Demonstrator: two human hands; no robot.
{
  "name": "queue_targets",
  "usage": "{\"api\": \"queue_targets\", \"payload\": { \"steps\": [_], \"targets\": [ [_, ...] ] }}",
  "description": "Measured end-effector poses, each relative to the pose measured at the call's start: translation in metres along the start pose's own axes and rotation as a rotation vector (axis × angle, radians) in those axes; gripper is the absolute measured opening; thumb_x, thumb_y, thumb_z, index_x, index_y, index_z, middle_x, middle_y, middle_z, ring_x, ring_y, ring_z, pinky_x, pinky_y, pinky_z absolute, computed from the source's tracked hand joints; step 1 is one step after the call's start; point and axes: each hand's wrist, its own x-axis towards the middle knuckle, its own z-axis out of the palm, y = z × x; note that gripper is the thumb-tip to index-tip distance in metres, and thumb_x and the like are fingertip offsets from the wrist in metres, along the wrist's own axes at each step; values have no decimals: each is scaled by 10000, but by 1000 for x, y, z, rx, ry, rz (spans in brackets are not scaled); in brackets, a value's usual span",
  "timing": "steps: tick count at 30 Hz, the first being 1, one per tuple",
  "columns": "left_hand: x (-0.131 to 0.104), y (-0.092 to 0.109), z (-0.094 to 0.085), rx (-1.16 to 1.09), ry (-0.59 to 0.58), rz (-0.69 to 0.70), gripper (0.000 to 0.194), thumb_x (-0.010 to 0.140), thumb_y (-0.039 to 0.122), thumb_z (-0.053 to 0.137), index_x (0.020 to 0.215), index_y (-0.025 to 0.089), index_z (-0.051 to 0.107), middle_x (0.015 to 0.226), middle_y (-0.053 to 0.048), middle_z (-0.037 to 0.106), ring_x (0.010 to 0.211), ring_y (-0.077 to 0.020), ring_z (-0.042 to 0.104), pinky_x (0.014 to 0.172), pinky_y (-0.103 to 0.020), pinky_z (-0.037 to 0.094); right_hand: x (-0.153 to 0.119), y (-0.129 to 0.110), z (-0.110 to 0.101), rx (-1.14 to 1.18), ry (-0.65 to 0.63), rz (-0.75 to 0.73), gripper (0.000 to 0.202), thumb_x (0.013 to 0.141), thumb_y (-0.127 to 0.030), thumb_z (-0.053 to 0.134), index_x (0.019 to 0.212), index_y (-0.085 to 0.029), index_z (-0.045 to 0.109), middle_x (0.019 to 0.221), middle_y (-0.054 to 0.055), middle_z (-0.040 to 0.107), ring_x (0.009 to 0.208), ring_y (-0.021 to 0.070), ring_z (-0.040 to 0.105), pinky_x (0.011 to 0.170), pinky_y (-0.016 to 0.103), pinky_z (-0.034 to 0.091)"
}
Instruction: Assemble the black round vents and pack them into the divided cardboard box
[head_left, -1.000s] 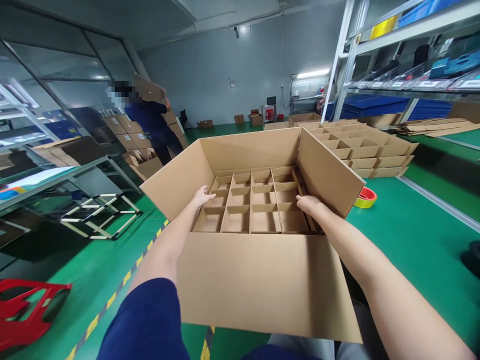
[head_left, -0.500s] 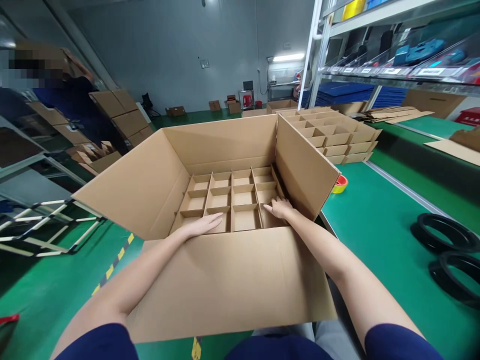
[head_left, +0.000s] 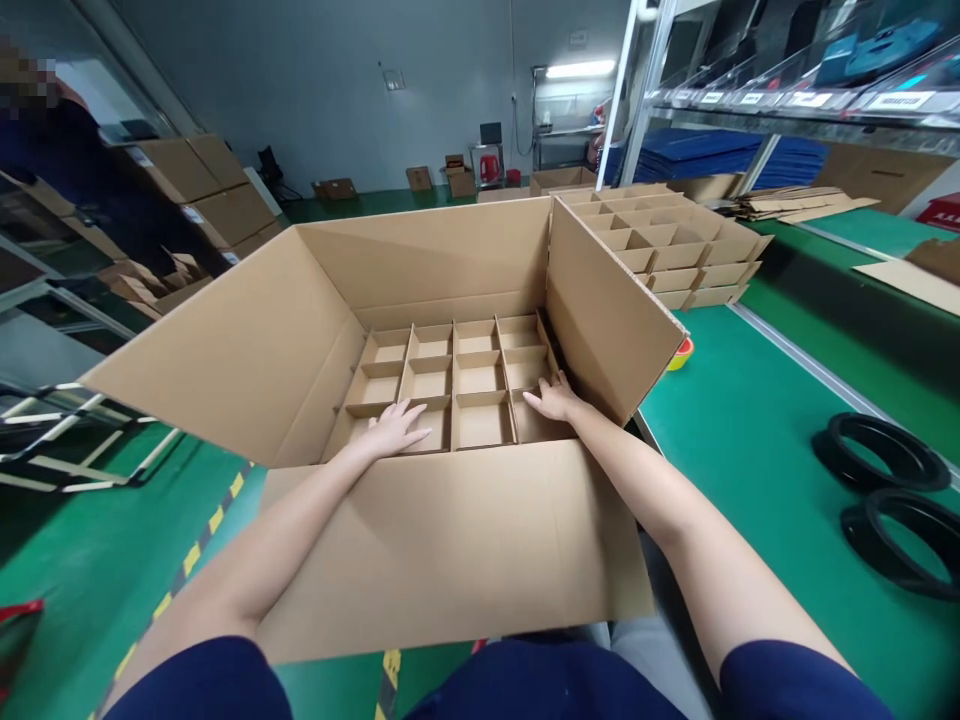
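Note:
A large open cardboard box [head_left: 450,550] stands in front of me with its flaps folded outward. Inside it sits a cardboard divider grid [head_left: 484,398] with rows of square cells. My left hand [head_left: 391,432] rests on the near left part of the grid, fingers spread and holding nothing. At the grid's right side my right hand [head_left: 553,400] touches the divider edge, its fingers apart, close to the right flap. The fingertips of both hands reach partly down into the cells.
Stacked divider grids [head_left: 675,250] lie on the green workbench [head_left: 735,400] behind the right flap. Yellow-red tape [head_left: 681,354] and black rings [head_left: 881,452] lie there too. A shelf with bins [head_left: 810,100] overhangs the bench. Another person [head_left: 82,180] stands at left by stacked cartons [head_left: 225,200].
My left hand has shifted slightly left, its fingers spreading wider. My right hand stays at the grid's right side. The view has tilted a little, and the other person has moved left in it.

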Motion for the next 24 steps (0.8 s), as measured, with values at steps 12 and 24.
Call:
{"api": "queue_targets", "payload": {
  "steps": [12, 24],
  "targets": [
    [-14, 46, -21, -25, 447, 195, 532, 1014, 410, 310, 1448, 178, 511, 1561, -106, 481, 1512, -261, 335, 1263, -505, 229, -152, 55, -30, 351, 424, -575, 289, 1061, -323, 469, 1178, -195, 700, 1086, 48, 766, 991, 182, 735, 902, 296, 583],
    [196, 254, -51, -123, 337, 383, 534, 1082, 399, 344, 1550, 145, 380, 1647, -156, 321, 1554, -291, 237, 1245, -563, 264, -226, 206, 67, -167, 768, -269, 549, 1061, -386, 458, 1579, -221, 380, 1574, 116, 459, 1392, 320, 526, 1044, 489, 575]
  ]
}}
